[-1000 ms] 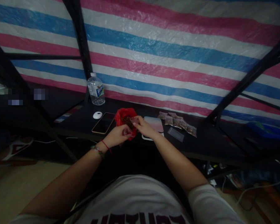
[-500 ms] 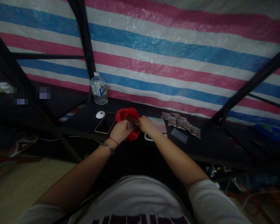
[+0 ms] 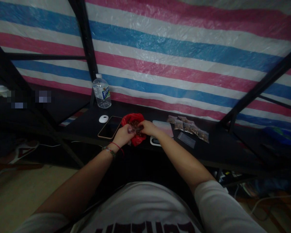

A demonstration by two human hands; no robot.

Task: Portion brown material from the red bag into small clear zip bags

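Pouch (image 3: 134,129): small, clear, brown-filled, pinched over crumpled red bag (image 3: 135,120).

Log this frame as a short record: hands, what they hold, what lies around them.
left hand: pinches small pouch at open red bag
right hand: pinches the same pouch
right of hands: pale slab, empty clear pouch, row of filled pouches
left of hands: phone, white round object, water bottle
surface: black table

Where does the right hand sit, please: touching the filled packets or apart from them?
Apart: the head view shows a pink pad between the right hand and the packets.
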